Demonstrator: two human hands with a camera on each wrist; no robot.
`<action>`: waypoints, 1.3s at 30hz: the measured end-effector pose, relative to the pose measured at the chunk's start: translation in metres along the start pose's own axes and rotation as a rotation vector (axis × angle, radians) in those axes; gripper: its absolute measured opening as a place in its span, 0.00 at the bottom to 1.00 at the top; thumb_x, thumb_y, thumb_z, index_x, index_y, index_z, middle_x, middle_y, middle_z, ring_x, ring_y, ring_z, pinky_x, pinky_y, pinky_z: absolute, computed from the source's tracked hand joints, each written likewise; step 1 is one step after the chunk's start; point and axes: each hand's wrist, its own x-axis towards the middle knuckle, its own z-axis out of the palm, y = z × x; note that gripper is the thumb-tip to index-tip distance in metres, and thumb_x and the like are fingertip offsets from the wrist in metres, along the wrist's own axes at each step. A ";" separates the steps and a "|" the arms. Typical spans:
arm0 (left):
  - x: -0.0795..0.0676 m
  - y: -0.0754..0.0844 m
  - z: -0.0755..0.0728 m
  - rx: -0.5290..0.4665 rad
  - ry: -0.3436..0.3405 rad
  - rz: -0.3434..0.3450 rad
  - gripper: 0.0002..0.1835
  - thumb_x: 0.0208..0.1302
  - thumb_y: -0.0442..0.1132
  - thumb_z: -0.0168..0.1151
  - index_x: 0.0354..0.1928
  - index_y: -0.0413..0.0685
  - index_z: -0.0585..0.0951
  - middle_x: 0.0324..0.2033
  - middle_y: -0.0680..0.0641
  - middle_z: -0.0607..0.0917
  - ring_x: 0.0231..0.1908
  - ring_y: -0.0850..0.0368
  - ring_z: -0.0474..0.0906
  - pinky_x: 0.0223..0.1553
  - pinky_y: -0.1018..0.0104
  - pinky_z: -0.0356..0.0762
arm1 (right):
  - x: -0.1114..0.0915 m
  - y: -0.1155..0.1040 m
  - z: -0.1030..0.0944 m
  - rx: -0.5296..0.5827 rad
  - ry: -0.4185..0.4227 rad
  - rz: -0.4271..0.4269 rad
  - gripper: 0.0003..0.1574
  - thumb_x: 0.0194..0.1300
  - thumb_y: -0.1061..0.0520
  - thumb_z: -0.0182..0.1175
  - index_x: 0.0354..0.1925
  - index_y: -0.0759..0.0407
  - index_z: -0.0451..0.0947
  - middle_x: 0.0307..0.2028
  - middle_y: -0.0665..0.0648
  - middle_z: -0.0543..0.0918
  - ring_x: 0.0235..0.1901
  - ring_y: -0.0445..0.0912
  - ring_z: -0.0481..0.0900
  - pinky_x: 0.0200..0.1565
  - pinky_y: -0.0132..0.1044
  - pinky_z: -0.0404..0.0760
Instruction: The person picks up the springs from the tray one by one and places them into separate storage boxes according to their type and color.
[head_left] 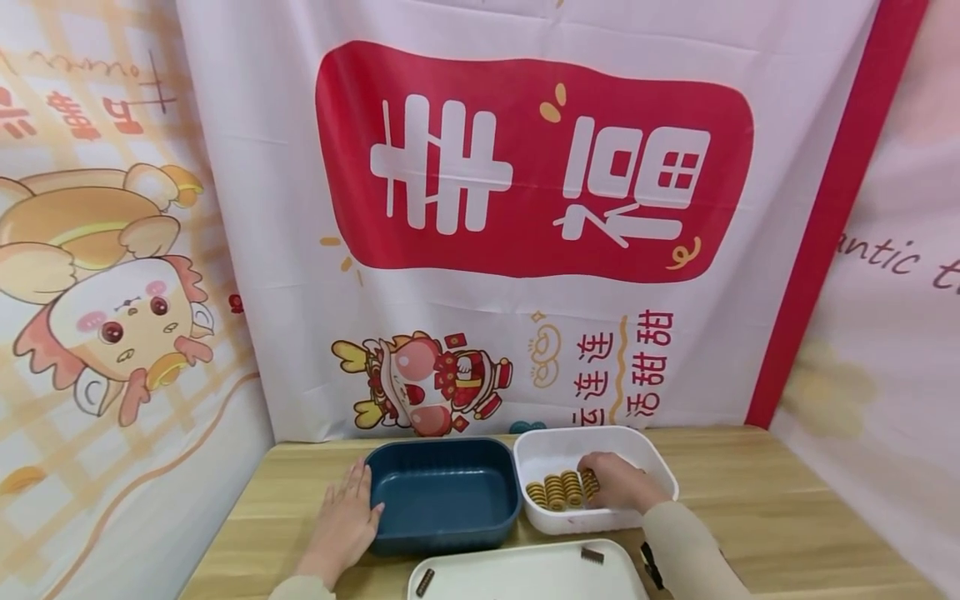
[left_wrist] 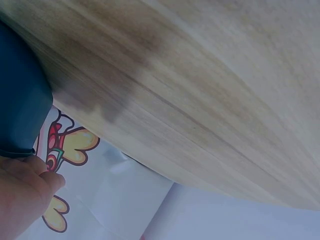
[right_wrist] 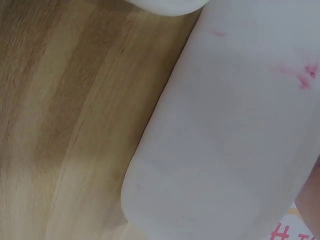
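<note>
My left hand (head_left: 341, 521) lies along the left side of the dark blue basin (head_left: 442, 537), its fingers and thumb at the rim. In the left wrist view that hand (left_wrist: 22, 192) touches the basin's rim from the lower left. My right hand (head_left: 618, 483) reaches into the white bin (head_left: 577, 523), fingers bent down around round golden-brown sandwich biscuits (head_left: 590, 482) at the end of a row. Several more stacks of such biscuits (head_left: 554, 492) lie on their sides left of it. The right wrist view shows mostly the bin's outer wall (right_wrist: 215, 130); the fingertips are hidden.
In front of the two containers is a white tray (head_left: 517, 579) carrying two small dark brown ribbed pieces, one at its left (head_left: 425, 582) and one at its upper right (head_left: 592, 554). All stand on a wooden table (head_left: 720, 475). A printed cloth (head_left: 525, 308) hangs behind.
</note>
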 end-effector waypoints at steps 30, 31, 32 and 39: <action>-0.001 0.002 -0.002 0.007 0.001 -0.014 0.33 0.67 0.43 0.52 0.66 0.24 0.59 0.68 0.28 0.56 0.68 0.34 0.50 0.63 0.35 0.49 | 0.011 0.000 0.012 -0.131 -0.034 -0.052 0.22 0.44 0.62 0.74 0.41 0.64 0.80 0.34 0.52 0.82 0.35 0.47 0.78 0.46 0.48 0.77; -0.001 0.002 -0.002 0.007 0.001 -0.016 0.33 0.67 0.43 0.52 0.66 0.24 0.59 0.68 0.28 0.56 0.68 0.34 0.50 0.63 0.35 0.49 | 0.011 -0.001 0.012 -0.136 -0.037 -0.046 0.21 0.44 0.62 0.74 0.40 0.63 0.80 0.32 0.51 0.81 0.34 0.46 0.77 0.46 0.47 0.77; -0.001 0.002 -0.002 0.006 0.001 -0.017 0.33 0.67 0.43 0.52 0.66 0.25 0.59 0.68 0.29 0.56 0.68 0.34 0.50 0.63 0.35 0.49 | 0.011 -0.002 0.011 -0.142 -0.041 -0.040 0.20 0.44 0.62 0.74 0.39 0.62 0.81 0.32 0.50 0.81 0.33 0.45 0.77 0.45 0.47 0.77; -0.001 0.001 -0.001 0.009 0.008 -0.016 0.33 0.67 0.43 0.52 0.66 0.25 0.59 0.68 0.29 0.56 0.68 0.34 0.50 0.63 0.35 0.48 | 0.012 -0.004 0.011 -0.159 -0.061 0.000 0.20 0.45 0.61 0.74 0.39 0.62 0.81 0.31 0.50 0.80 0.33 0.44 0.76 0.46 0.46 0.77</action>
